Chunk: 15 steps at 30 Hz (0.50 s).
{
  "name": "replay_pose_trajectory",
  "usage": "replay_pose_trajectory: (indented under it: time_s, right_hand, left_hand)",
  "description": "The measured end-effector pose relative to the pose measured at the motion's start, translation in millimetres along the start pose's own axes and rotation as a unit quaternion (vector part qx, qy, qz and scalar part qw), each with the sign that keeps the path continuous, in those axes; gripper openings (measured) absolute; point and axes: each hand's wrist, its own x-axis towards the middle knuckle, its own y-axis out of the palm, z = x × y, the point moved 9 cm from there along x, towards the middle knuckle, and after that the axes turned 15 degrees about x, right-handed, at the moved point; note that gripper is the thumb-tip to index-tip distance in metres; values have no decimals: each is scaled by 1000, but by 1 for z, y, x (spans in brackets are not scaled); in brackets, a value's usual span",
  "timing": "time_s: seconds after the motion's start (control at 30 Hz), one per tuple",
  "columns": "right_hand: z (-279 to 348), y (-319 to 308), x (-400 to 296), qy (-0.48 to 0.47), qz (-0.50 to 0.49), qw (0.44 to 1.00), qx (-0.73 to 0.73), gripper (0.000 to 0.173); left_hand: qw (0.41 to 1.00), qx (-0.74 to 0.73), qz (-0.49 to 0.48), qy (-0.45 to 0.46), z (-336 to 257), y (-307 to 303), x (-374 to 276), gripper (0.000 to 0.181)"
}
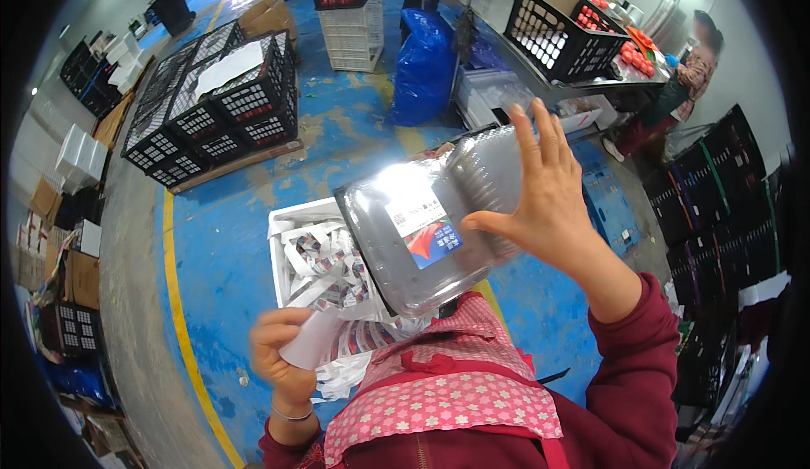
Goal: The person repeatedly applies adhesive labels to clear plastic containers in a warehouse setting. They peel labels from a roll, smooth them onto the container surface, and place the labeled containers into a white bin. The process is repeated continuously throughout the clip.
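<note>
In my left hand [285, 349], a strip of white label backing paper [313, 339] is pinched between thumb and fingers, its free part curling to the right over more printed labels. My right hand [547, 197], fingers spread, rests with its thumb on a stack of clear plastic lids or trays [487, 165]. Beside that stack, to the left, lies a clear plastic tray lid [361, 216] bearing a printed label [421, 222] in white, blue and red. Below and left, a white foam box [276, 260] holds crumpled strips of label paper [326, 254].
Black crates [234, 102] stand stacked on a pallet at the upper left. A blue bag [423, 67] stands near a metal table [500, 45] with a black crate [563, 35] and red produce [636, 58]. A person [693, 77] stands at the upper right; another is partly visible beyond the table.
</note>
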Motion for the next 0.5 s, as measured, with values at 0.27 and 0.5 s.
replay_pose_trajectory:
  time_s: [0.27,0.5]
  right_hand:
    - [-42,-1,-15,37,15,988,151,65]
    - [-147,-85,27,-9,-223,937,269,52]
  left_hand:
    - [992,110,14,59,-10,14,4,30]
    - [985,159,-15,70,-34,9,5,30]
